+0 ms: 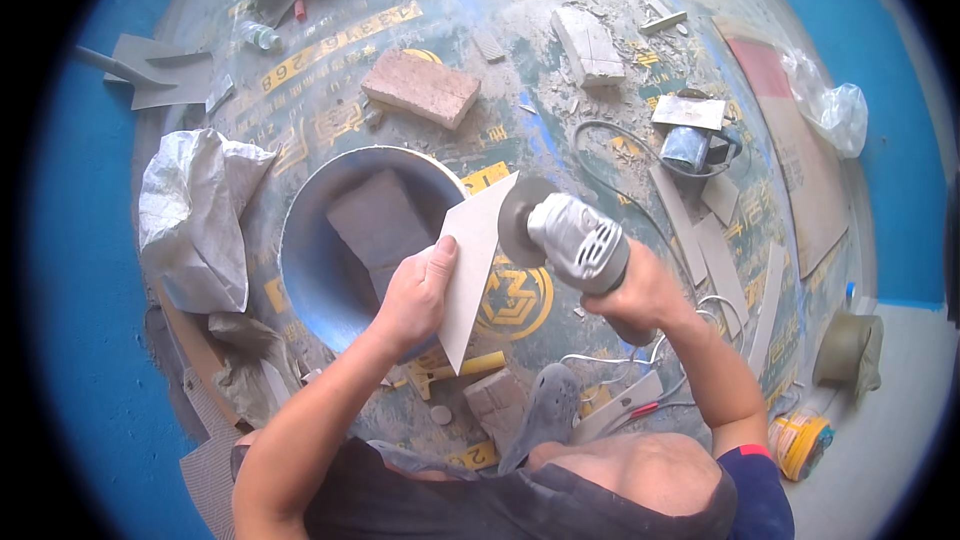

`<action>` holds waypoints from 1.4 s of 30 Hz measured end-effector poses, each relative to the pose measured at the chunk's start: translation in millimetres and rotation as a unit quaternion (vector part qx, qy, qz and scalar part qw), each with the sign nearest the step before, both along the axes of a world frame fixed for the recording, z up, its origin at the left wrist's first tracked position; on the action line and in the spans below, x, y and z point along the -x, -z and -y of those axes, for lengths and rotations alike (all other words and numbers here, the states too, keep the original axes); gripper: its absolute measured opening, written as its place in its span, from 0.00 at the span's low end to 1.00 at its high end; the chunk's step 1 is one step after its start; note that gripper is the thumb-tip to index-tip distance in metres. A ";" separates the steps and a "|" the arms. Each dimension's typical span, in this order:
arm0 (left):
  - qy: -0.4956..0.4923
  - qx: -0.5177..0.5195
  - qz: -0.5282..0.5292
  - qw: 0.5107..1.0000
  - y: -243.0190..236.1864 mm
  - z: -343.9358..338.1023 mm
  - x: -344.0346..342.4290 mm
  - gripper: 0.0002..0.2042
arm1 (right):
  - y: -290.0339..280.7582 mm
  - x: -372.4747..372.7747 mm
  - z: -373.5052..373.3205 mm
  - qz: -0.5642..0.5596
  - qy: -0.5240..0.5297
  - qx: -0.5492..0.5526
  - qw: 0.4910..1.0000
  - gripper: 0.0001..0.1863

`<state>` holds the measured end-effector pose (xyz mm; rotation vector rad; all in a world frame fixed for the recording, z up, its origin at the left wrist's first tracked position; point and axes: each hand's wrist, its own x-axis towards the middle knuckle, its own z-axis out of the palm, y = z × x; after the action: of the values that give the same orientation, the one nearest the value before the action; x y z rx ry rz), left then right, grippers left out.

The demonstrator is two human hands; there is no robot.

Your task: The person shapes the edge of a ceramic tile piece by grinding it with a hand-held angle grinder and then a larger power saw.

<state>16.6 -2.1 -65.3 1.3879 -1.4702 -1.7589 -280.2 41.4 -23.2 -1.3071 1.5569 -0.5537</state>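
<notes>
My left hand (415, 292) is closed on a pale, pointed piece of tile (472, 255), thumb lying on its face. The tile is tilted up at the right rim of a round blue drum (308, 255). Inside the drum lie grey blocks (378, 218), partly hidden by the hand. My right hand (640, 292) grips an angle grinder (580, 240) by its body. Its round disc (520, 224) stands close to the tile's right edge; whether they touch, I cannot tell. The grinder's handle is mostly covered by my fingers.
A reddish brick (420, 87) lies beyond the drum, a pale block (588, 45) farther right. Tile strips (720, 260) and looping cables (600, 130) lie to the right. A white sack (195, 220) sits left. Near my foot (548, 405) are a yellow tool (465, 367) and a broken block (497, 405).
</notes>
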 end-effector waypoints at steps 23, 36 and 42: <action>0.006 0.022 0.010 1.000 1.2 0.3 1.9 0.33 | -0.2 -10.6 -21.9 -0.021 -0.017 0.045 0.999 0.33; -0.008 0.035 -0.002 0.999 10.4 -1.3 3.2 0.32 | -5.3 -25.5 -56.3 -0.071 -0.091 0.021 0.993 0.35; -0.026 0.005 -0.016 1.000 -0.7 -2.6 3.1 0.31 | -2.2 -25.1 -38.2 -0.032 -0.036 -0.011 0.999 0.34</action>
<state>13.5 0.5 -64.6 1.3729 -1.4120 -1.7321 -255.1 79.7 -21.0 -1.3695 1.5586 -0.4520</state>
